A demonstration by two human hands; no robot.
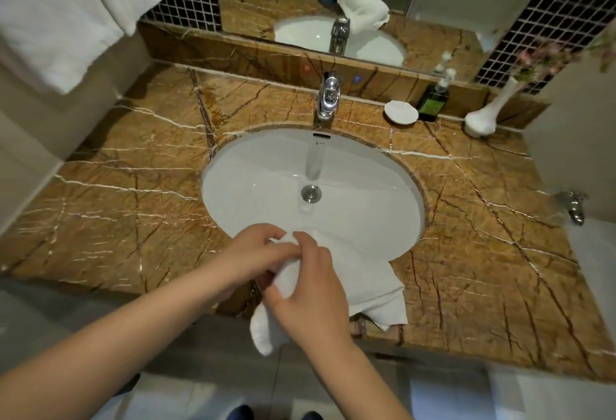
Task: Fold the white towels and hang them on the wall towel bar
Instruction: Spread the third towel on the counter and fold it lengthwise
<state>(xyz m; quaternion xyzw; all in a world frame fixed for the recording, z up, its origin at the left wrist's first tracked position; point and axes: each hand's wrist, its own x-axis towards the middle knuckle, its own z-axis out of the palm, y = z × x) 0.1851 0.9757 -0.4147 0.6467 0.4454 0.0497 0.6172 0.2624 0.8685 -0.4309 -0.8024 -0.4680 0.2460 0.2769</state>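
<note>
Head view. A white towel (366,289) lies bunched across the front rim of the sink (266,169) and the counter (483,253), with one end hanging below the counter's edge. The left hand (263,249) pinches its upper edge, and the right hand (310,293) curls round the gathered middle. Soft, light and limp, it would likely fold best held by two corners. Hung towels (60,13) show upper left.

white towel (363,283), bunched, over sink edge
</note>
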